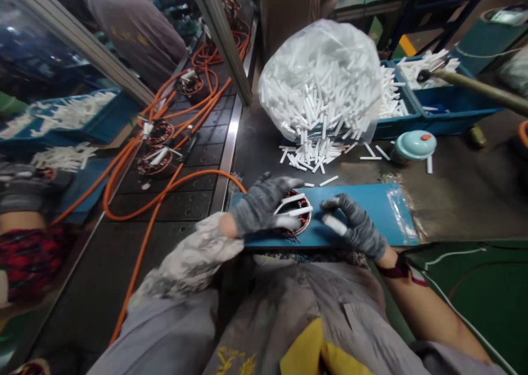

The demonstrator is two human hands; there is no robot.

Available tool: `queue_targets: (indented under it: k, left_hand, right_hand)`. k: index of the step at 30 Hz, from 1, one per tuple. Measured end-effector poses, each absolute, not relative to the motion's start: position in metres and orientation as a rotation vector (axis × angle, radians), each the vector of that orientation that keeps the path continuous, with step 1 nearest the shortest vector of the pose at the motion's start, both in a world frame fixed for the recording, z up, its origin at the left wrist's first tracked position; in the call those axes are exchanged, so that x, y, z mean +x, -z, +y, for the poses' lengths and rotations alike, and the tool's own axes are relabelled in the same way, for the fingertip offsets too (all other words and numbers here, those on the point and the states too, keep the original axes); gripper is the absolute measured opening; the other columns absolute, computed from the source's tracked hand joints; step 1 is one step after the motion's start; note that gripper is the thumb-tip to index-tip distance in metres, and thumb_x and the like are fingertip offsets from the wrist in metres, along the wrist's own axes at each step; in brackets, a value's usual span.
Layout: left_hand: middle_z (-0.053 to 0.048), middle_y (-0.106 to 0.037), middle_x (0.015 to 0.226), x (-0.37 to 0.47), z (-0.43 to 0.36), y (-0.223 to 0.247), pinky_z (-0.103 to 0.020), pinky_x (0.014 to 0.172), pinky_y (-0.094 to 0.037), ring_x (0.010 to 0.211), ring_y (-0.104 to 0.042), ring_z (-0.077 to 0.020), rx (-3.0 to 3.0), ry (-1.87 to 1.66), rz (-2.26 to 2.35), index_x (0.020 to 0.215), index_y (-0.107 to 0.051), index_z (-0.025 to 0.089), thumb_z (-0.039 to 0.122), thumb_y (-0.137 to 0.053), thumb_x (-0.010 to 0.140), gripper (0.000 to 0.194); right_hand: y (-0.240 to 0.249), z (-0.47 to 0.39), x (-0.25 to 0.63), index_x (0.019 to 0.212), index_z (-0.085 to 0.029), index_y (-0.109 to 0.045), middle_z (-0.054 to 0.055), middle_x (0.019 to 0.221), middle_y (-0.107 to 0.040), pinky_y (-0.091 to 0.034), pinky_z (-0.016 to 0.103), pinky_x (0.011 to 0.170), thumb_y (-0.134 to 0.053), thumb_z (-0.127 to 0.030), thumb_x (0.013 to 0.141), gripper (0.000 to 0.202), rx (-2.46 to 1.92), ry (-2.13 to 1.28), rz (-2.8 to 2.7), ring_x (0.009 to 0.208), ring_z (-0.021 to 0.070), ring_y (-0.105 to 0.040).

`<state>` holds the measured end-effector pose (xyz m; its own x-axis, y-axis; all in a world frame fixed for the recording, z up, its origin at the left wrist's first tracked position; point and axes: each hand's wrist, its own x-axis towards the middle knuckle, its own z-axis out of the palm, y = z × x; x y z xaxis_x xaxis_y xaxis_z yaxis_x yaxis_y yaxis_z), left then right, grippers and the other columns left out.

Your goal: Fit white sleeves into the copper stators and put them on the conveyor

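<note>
Left hand [259, 203], half open, hides the wound ring's [306, 221] nine-o'clock edge; right hand [359, 224] half-curls at three o'clock; both holds unclear.

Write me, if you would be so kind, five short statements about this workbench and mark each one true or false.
1. The left hand and the right hand both wear grey gloves. True.
2. The copper-wound ring is on the blue mat. True.
3. The right hand is touching the ring. False: the right hand is apart from the ring, over the mat.
4. All the white tubes are inside the clear plastic bag. False: many white tubes lie loose on the bench.
5. The pale blue lidded container is to the right of the bag in the picture. True.
</note>
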<state>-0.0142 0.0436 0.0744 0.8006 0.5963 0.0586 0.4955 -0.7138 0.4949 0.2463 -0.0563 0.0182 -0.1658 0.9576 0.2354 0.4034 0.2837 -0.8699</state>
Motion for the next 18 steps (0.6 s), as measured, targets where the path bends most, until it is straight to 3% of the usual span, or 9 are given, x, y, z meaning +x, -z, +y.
queue_targets:
  k: [2, 4, 7, 9, 11, 14, 16, 18]
  left_hand:
    - [-0.015, -0.061, 0.149, -0.044, 0.045, -0.067, -0.047, 0.122, -0.038, 0.136, -0.059, -0.0322, 2.472, -0.289, 0.528, 0.163, -0.035, 0.019, 0.074, -0.072, 0.081, 0.106]
    - [-0.014, -0.060, 0.150, -0.062, 0.041, -0.055, -0.049, 0.130, -0.023, 0.138, -0.058, -0.0325, 2.600, -0.311, 0.436, 0.162, -0.037, 0.021, 0.074, -0.074, 0.079, 0.104]
    - [-0.007, -0.064, 0.148, -0.069, 0.029, -0.035, -0.047, 0.134, 0.001, 0.141, -0.055, -0.0293, 2.868, -0.374, 0.600, 0.157, -0.048, 0.028, 0.062, -0.074, 0.086, 0.083]
    - [-0.004, -0.067, 0.144, -0.066, 0.021, -0.026, -0.047, 0.133, 0.006, 0.137, -0.059, -0.0274, 2.983, -0.428, 0.720, 0.155, -0.051, 0.032, 0.059, -0.070, 0.091, 0.072]
    - [-0.006, -0.070, 0.139, -0.059, 0.014, -0.020, -0.051, 0.133, 0.006, 0.128, -0.066, -0.0273, 3.065, -0.527, 0.778, 0.158, -0.046, 0.032, 0.058, -0.067, 0.094, 0.072]
    - [-0.013, -0.076, 0.127, -0.040, 0.006, -0.013, -0.051, 0.132, -0.015, 0.109, -0.074, -0.0276, 3.143, -0.782, 0.878, 0.167, -0.025, 0.019, 0.051, -0.067, 0.096, 0.088]
    - [-0.019, -0.077, 0.120, -0.024, -0.001, -0.010, -0.048, 0.122, -0.037, 0.102, -0.076, -0.0300, 3.154, -0.895, 1.016, 0.167, -0.016, 0.007, 0.047, -0.070, 0.095, 0.099]
    - [-0.024, -0.076, 0.116, -0.009, -0.008, -0.010, -0.047, 0.108, -0.050, 0.102, -0.075, -0.0330, 3.156, -0.891, 1.143, 0.165, -0.013, -0.001, 0.046, -0.071, 0.094, 0.103]
  right_hand:
    - [-0.028, -0.067, 0.232, 0.111, -0.025, -0.074, 0.006, 0.095, -0.075, -0.057, 0.038, 0.083, -0.068, -0.058, 0.094, 0.038, -1.203, -0.752, -1.930, 0.087, 0.0238, -0.070]
    - [-0.037, -0.070, 0.208, 0.112, -0.022, -0.077, 0.011, 0.094, -0.077, -0.056, 0.041, 0.084, -0.069, -0.066, 0.089, 0.050, -1.172, -0.632, -2.132, 0.088, 0.0278, -0.071]
    - [-0.049, -0.059, 0.174, 0.117, -0.019, -0.077, 0.015, 0.110, -0.078, -0.054, 0.044, 0.096, -0.059, -0.052, 0.100, 0.041, -1.262, -0.535, -2.233, 0.106, 0.0306, -0.071]
    - [-0.056, -0.051, 0.165, 0.124, -0.021, -0.074, 0.013, 0.124, -0.076, -0.052, 0.040, 0.100, -0.056, -0.040, 0.104, 0.033, -1.272, -0.594, -2.221, 0.114, 0.0276, -0.069]
    - [-0.058, -0.046, 0.168, 0.121, -0.022, -0.075, 0.010, 0.119, -0.077, -0.053, 0.037, 0.094, -0.057, -0.038, 0.103, 0.030, -1.275, -0.712, -2.169, 0.105, 0.0250, -0.072]
    - [-0.051, -0.049, 0.185, 0.092, -0.018, -0.076, 0.007, 0.086, -0.076, -0.053, 0.032, 0.078, -0.053, -0.044, 0.103, 0.037, -1.338, -0.969, -1.932, 0.078, 0.0195, -0.068]
    - [-0.039, -0.053, 0.196, 0.080, -0.017, -0.072, 0.003, 0.071, -0.069, -0.050, 0.028, 0.066, -0.046, -0.051, 0.105, 0.049, -1.318, -1.258, -1.652, 0.065, 0.0148, -0.060]
    - [-0.028, -0.055, 0.205, 0.078, -0.017, -0.070, 0.000, 0.063, -0.063, -0.044, 0.025, 0.056, -0.043, -0.058, 0.105, 0.056, -1.304, -1.447, -1.360, 0.056, 0.0114, -0.051]
